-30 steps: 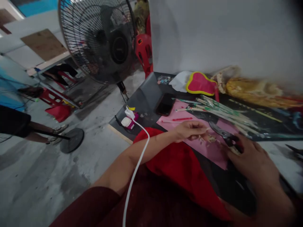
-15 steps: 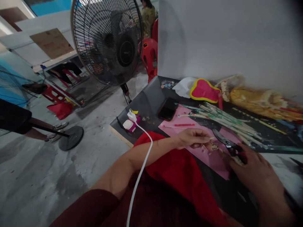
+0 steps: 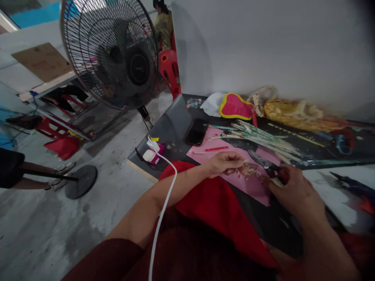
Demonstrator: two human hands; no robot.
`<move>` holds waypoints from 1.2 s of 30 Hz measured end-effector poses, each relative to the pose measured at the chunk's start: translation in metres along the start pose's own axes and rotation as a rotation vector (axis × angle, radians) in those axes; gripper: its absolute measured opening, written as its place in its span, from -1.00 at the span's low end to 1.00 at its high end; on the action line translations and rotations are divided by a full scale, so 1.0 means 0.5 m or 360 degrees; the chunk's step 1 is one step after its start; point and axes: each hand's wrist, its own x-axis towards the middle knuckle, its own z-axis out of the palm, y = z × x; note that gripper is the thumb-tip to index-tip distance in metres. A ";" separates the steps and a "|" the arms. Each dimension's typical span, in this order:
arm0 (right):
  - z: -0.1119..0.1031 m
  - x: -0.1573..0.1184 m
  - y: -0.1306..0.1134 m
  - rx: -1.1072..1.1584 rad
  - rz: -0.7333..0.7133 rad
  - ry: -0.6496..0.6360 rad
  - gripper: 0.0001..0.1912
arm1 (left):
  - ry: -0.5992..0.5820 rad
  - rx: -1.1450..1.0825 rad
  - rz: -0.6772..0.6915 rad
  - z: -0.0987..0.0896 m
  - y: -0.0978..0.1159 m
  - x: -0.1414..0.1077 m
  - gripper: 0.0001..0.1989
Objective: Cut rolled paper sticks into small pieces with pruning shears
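My left hand [image 3: 225, 163] is closed in a pinch over a pink sheet [image 3: 258, 190]. A short pale stick [image 3: 245, 160] pokes out from its fingertips. Small cut pale pieces [image 3: 249, 170] lie on the sheet just past those fingers. My right hand [image 3: 297, 193] is wrapped round the dark handles of pruning shears [image 3: 266, 164]. The metal blades point left toward the stick, a little apart from it. Beyond the hands lies a bundle of thin pale sticks in clear wrapping with green marks [image 3: 260, 136].
A phone [image 3: 197, 132], red stick [image 3: 216, 148] and purple-and-white plug block [image 3: 150, 156] lie leftward on the dark table [image 3: 172, 121]. A white cable [image 3: 165, 203] crosses my left forearm. A fan [image 3: 111, 54] stands left. Pliers [image 3: 354, 185] lie right.
The view has swung slightly right, so the scene sits further left and the dark pliers show more. Both hands keep their holds on the stick and the shears.
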 end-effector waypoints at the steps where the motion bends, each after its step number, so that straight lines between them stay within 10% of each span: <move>1: -0.001 0.001 -0.001 0.0021 0.0040 -0.0005 -0.26 | -0.0004 0.0009 0.0010 -0.001 -0.002 0.001 -0.64; 12: 0.029 0.008 0.037 0.0039 -0.0364 0.0177 -0.76 | 0.0043 0.0041 0.0005 -0.005 -0.002 0.000 -0.67; 36: 0.001 -0.032 -0.012 -0.0043 -0.0571 0.0471 -0.64 | 0.0455 0.0071 0.0201 -0.013 -0.007 0.013 -0.66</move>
